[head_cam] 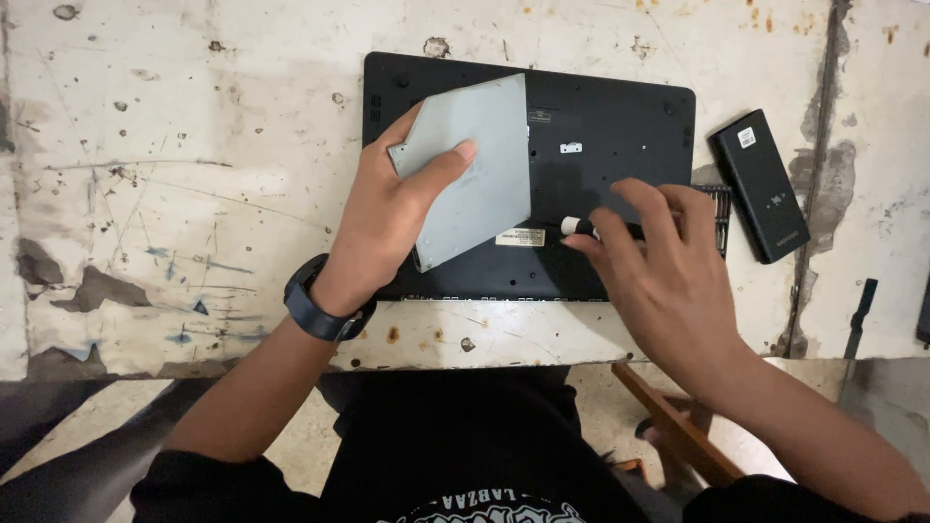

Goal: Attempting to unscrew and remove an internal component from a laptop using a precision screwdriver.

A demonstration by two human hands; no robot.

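Over matte black laptop base (601,136), left hand (383,218) fingers gripping flat grey panel (475,169), right hand (659,261) pinching screwdriver (581,227)

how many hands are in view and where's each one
2. The left hand holds a grey flat drive over the upturned black laptop. The right hand grips a white-tipped screwdriver over the laptop's near edge.
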